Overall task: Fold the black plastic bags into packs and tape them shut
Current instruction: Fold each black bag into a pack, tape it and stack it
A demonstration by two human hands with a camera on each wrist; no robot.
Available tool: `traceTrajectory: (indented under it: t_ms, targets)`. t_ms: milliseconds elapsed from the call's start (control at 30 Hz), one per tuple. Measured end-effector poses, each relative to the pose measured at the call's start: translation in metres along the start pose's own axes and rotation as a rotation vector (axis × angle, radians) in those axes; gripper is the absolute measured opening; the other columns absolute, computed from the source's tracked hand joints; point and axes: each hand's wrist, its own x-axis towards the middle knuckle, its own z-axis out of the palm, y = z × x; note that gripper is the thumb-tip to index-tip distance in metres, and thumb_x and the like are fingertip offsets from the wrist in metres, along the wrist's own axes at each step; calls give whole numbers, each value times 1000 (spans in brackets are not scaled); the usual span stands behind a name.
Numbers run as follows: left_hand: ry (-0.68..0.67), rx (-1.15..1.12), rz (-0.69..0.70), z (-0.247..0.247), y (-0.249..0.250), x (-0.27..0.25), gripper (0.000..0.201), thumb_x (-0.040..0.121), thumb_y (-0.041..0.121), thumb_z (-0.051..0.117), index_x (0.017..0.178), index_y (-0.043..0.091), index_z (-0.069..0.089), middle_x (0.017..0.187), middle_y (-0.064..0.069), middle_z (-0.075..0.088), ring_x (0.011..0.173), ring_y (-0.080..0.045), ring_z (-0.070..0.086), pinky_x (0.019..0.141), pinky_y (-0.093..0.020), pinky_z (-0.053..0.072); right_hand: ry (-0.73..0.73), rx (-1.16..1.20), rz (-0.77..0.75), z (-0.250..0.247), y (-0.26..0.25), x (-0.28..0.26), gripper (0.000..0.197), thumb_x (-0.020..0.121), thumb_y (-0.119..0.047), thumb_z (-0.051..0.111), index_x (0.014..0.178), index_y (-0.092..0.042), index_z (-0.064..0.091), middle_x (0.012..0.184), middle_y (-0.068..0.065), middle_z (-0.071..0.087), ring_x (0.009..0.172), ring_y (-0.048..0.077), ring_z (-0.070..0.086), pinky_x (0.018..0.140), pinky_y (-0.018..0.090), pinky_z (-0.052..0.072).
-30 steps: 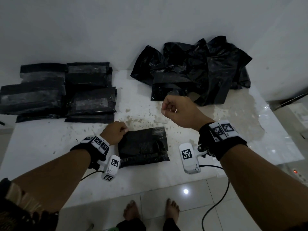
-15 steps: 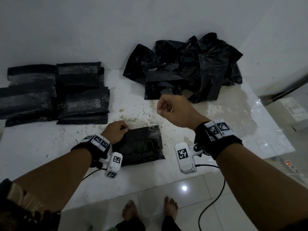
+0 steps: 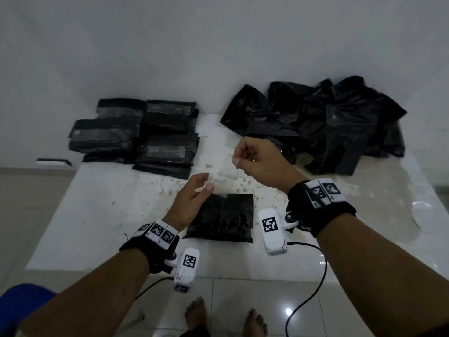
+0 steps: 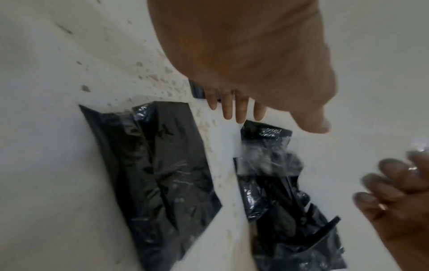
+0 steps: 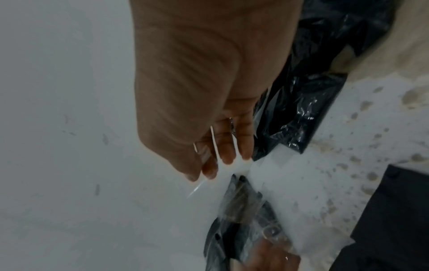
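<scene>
Your left hand and right hand each pinch one end of a clear tape strip, stretched above the folded pack on the bench. Risk: slack tape curls and sticks to itself or your fingers, and the unheld fold may spring open. A second ago the left hand pressed the pack; now it is lifted.
</scene>
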Motion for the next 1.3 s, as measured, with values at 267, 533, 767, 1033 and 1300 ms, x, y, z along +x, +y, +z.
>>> traceTrajectory:
  t_ms: [267, 533, 767, 1033, 1300]
  targets:
    - [177, -117, -83, -4, 28, -16, 56, 82, 34, 78, 127, 11, 54, 102, 1, 68, 96, -9, 65, 88, -30, 51, -19, 233, -42, 2, -31, 5, 7, 90, -3, 66, 88, 1, 61, 73, 16, 64, 56, 15, 55, 55, 29, 50]
    - [287, -104, -142, -10, 27, -44, 11, 91, 7, 66, 81, 11, 64, 75, -4, 68, 68, -5, 64, 68, -14, 46, 131, 349, 128, 9, 1, -9, 5, 93, -5, 62, 90, -1, 60, 78, 13, 65, 55, 13, 55, 52, 29, 49]
    - [289, -157, -196, -4, 28, -39, 7, 92, -3, 60, 89, 3, 63, 72, -1, 68, 71, -11, 67, 67, -14, 51, 358, 334, 366, 32, 45, -44, 12, 91, -6, 61, 81, -13, 61, 85, 9, 71, 55, 19, 55, 50, 29, 49]
    - [193, 39, -323, 0, -6, -32, 17, 90, 7, 65, 75, 17, 67, 86, -7, 72, 92, -28, 68, 89, -41, 55, 525, 222, 570, 78, 83, -90, 14, 87, -12, 63, 77, -21, 62, 79, -2, 73, 67, 22, 66, 62, 37, 55]
    - [183, 127, -375, 1, -36, -37, 17, 89, 17, 65, 74, 25, 66, 87, -3, 71, 90, -22, 67, 85, -38, 55, 608, 84, 628, 114, 95, -105, 6, 88, -18, 61, 83, -21, 61, 83, -5, 67, 79, 17, 62, 73, 36, 51]
